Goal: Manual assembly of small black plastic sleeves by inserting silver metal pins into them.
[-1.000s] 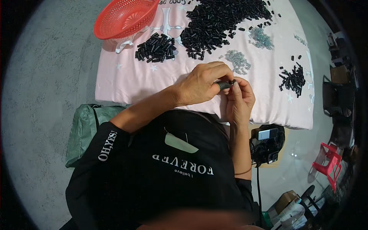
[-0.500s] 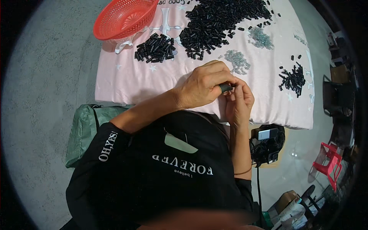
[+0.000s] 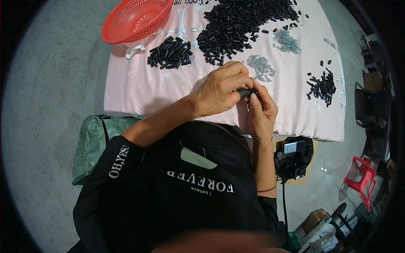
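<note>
Small black part [image 3: 254, 91]: where was it positioned?

Between the fingertips of both hands, above the near portion of the pink patterned cloth [image 3: 160, 95]. Fingers partly hid it; its exact shape could not be determined.

State the condition of the fingers.

Left hand [image 3: 221, 89]: thumb and fingers closed on the part; a dark thumb cover [image 3: 244, 93] enclosed the thumb tip. Right hand [image 3: 262, 113]: thumb and fingers pinched the same part from the right.

Which items lay beyond the hands?

Slender black pieces [image 3: 324, 88] lay loosely piled at the right. Small clear pieces [image 3: 260, 68] lay just past the fingers. Short black tubes [image 3: 169, 53] were heaped to the left.

And farthest?

Teal-tinted pieces [image 3: 287, 42] lay beside a large black heap [image 3: 242, 27]; a red perforated basket [image 3: 137, 21] stood at the far left.
</note>
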Demonstrator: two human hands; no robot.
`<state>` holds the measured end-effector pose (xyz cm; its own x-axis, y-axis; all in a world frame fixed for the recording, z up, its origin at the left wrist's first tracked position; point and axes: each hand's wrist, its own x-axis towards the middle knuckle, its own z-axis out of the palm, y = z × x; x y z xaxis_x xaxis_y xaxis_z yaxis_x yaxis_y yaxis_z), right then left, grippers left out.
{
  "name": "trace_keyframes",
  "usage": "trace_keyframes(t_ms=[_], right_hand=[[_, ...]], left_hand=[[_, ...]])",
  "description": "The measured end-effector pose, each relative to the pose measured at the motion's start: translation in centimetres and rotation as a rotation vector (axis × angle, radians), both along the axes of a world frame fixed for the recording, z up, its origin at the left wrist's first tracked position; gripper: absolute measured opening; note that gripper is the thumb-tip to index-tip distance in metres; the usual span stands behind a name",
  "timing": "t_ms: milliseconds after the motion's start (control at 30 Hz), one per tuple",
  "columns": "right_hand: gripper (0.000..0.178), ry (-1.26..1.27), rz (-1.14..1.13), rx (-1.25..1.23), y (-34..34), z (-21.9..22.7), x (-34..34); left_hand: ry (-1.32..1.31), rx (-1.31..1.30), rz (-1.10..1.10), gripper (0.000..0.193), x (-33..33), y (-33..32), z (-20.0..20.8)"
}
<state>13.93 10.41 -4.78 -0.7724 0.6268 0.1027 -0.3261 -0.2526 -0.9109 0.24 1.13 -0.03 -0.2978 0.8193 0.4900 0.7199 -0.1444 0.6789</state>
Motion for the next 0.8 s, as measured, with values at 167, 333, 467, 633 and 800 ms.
trace_keyframes(t_ms=[167,333,467,633,800], right_hand=[[0.025,0.059,-0.009,-0.218,-0.1,-0.7,0.2],[0.018,0.131,-0.097,-0.258,-0.2,-0.4,0.0],[0.018,0.104,-0.138,-0.266,-0.3,-0.4,0.0],[0.020,0.133,-0.193,-0.251,-0.2,-1.0,-0.1],[0.020,0.109,-0.201,-0.246,-0.2,-0.8,-0.1]], left_hand=[[-0.154,-0.028,-0.042,0.023,-0.3,0.2,0.2],[-0.083,-0.090,0.138,0.021,-4.2,1.4,-0.6],[0.243,-0.091,0.161,0.023,-5.0,2.3,-1.9],[0.335,-0.162,0.190,0.034,-4.6,3.2,-2.3],[0.386,-0.247,0.189,0.034,-4.6,3.3,-2.3]])
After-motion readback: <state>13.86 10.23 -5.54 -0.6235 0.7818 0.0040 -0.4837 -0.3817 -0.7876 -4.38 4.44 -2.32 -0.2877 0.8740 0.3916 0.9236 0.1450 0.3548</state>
